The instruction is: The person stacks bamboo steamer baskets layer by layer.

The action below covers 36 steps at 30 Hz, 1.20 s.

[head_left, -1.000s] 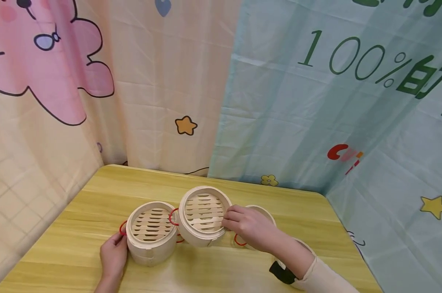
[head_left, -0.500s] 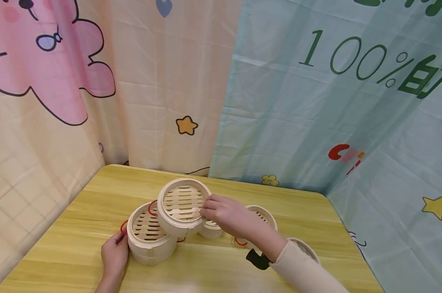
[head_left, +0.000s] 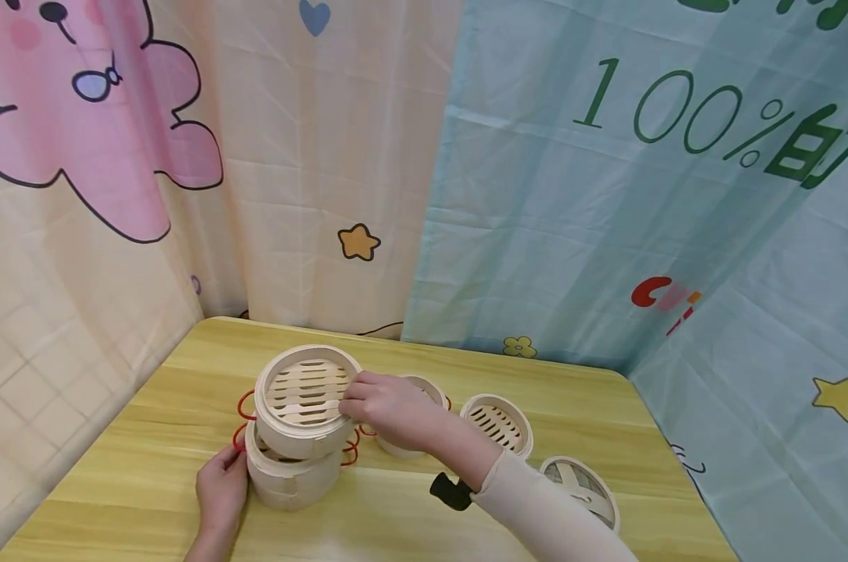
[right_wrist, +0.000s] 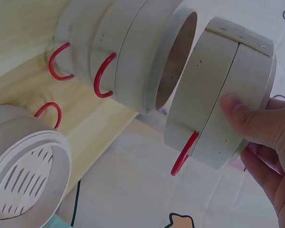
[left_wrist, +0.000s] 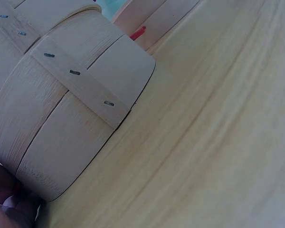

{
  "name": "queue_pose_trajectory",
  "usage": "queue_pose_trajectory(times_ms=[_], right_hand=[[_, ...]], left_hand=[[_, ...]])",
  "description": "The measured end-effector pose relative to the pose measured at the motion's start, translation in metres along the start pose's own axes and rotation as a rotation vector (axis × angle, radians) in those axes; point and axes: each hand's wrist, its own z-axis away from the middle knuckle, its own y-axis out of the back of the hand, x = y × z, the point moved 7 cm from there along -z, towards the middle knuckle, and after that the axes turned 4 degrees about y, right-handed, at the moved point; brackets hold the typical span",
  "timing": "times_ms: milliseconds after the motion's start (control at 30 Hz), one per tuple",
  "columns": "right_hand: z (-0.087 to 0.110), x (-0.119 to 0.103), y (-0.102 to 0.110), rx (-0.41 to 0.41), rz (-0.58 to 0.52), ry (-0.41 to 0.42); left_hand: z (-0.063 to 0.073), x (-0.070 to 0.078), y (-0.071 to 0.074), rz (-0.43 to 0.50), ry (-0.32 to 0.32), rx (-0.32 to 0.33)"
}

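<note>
"Checking now against a second ago: what moved?"

"Held tier (head_left: pixel 308 390), mainly. A second ago it was right of the steamer stack (head_left: pixel 290 485), half a second ago partly over it; now it's above it, tilted."

"Touching?"

"Right wrist view shows a gap between it and the stack's top rim, narrower toward one side."

"Right hand (head_left: pixel 385 410)?"

"Clamped on the tier's right side, thumb (right_wrist: pixel 249 118) on the outer wall. Carried left since then, hold looks the same."

"Left hand (head_left: pixel 222 488)?"

"Same spot, at the stack's left side. Pinching there; left wrist view has a bit of red at the fingers, mostly cut off."

"Stack itself?"

"Hasn't shifted. Two tiers, on the table (head_left: pixel 396 523)."

"Others?"

"Same places, just less covered. Small basket (head_left: pixel 396 449) behind the right hand: hidden a second ago, partly visible now. Slatted basket (head_left: pixel 497 425) right of it: nearly whole now. Lid (head_left: pixel 587 492) farther right: more face showing past the sleeve (head_left: pixel 536 503)."
</note>
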Motion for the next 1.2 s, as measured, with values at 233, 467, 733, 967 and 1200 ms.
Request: queue_pose_trajectory(times_ms=[233,467,733,967,1200], right_hand=[[-0.008,-0.005,-0.009,-0.006,-0.053,-0.001],[-0.013,-0.009,-0.017,-0.04,-0.061,-0.001],[-0.017,-0.012,-0.017,-0.063,-0.046,0.014],[-0.017,-0.013,-0.022,-0.067,-0.051,0.021],[-0.017,-0.014,-0.026,-0.075,-0.049,0.027]], left_hand=[[-0.001,0.0,0.0,-0.005,-0.005,0.006],[-0.001,0.001,-0.001,0.009,-0.015,0.012],[-0.001,0.003,0.0,-0.009,-0.023,0.023],[0.0,0.001,0.0,-0.006,-0.014,0.025],[-0.001,0.004,0.001,-0.006,-0.021,0.035]])
